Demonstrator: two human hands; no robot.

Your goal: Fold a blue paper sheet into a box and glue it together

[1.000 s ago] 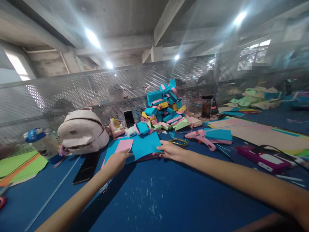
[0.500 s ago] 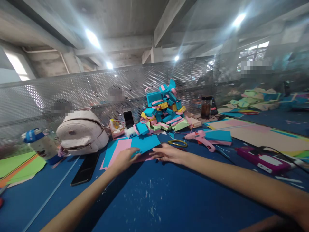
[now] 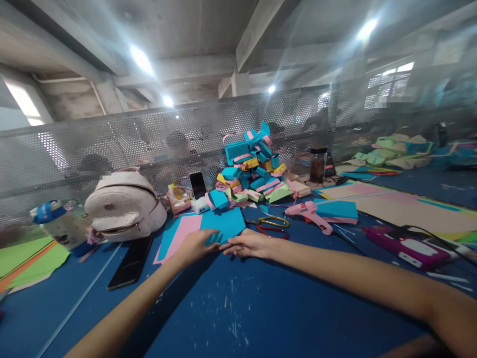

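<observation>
My left hand (image 3: 196, 246) rests on the near part of a blue paper sheet (image 3: 225, 223) and a pink sheet (image 3: 185, 233), fingers stretched and a little apart. My right hand (image 3: 251, 243) has its thumb over the near edge of the blue sheet and its fingers below, pinching it. The fingertips of both hands almost meet at that edge. Just beyond my right hand lie scissors (image 3: 274, 221) with one yellow and one red handle. Behind the sheets rises a pile of blue, pink and yellow folded paper pieces (image 3: 253, 169).
A white backpack (image 3: 124, 206), a tilted bottle (image 3: 63, 228) and a black phone (image 3: 130, 263) are on the left. To the right lie a pink glue gun (image 3: 311, 215), a blue-and-pink paper stack (image 3: 337, 211) and a purple device (image 3: 406, 246). A perforated metal screen (image 3: 149, 134) stands behind.
My right hand has moved left and slightly toward me, closer to my left hand, uncovering the scissors' red handle. The pink strip under the blue sheet's near edge no longer shows.
</observation>
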